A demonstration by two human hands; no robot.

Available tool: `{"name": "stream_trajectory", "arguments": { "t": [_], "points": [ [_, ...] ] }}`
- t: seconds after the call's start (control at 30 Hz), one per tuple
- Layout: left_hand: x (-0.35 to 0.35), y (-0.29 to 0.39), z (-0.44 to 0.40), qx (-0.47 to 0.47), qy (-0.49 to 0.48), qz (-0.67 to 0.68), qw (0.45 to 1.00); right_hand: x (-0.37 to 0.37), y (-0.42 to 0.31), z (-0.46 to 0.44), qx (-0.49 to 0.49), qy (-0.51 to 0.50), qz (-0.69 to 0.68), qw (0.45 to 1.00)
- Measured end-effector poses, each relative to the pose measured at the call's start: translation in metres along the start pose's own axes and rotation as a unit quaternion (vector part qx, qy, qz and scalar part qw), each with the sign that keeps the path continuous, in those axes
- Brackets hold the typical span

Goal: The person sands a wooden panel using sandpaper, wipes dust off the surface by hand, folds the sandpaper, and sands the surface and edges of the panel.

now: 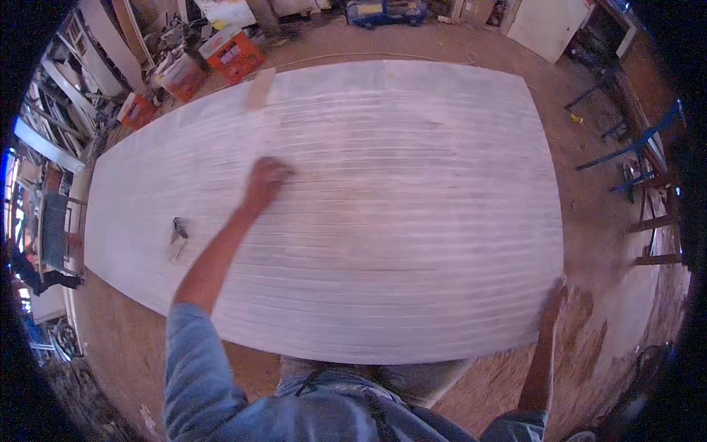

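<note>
A large pale board (412,221) with many thin parallel lines across it lies in front of me. Over its left half, my left hand (269,180) is curled closed and blurred; what it holds, if anything, cannot be made out. Down at the board's right edge is my right hand (552,300), smeared, its fingers unclear. A small tool with a dark head and a light handle (178,232) rests on the board, left of my left forearm. Across the far edge lies a short tan wooden strip (259,90).
Orange-and-white boxes (232,55) stand beyond the far left edge. A blue case (387,12) sits on the floor at the back. Blue metal stands (633,140) and wooden pieces are on the right. Leaning panels (92,62) line the left wall.
</note>
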State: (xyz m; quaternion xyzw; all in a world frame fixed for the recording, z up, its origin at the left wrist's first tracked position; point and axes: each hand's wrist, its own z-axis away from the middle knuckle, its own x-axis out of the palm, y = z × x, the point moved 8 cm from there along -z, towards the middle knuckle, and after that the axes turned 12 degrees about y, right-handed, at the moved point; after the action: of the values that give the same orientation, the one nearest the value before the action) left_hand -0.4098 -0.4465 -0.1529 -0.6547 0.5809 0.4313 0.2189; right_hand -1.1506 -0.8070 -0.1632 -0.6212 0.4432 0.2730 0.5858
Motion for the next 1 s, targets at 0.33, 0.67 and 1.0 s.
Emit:
{"name": "stream_trajectory", "arguments": {
  "t": [0.33, 0.67, 1.0],
  "points": [
    [0.114, 0.213, -0.117, 0.033, -0.025, 0.048, 0.998, -0.015, -0.010, 0.003, -0.007, 0.040, 0.072, 0.997],
    [-0.067, -0.066, 0.042, -0.047, 0.053, -0.084, 0.994, 0.000, 0.001, -0.009, -0.002, 0.028, 0.054, 0.998],
    [0.156, 0.255, -0.144, 0.085, 0.032, 0.062, 0.994, -0.012, -0.043, 0.018, 0.000, 0.014, 0.086, 0.996]
  ]
}}
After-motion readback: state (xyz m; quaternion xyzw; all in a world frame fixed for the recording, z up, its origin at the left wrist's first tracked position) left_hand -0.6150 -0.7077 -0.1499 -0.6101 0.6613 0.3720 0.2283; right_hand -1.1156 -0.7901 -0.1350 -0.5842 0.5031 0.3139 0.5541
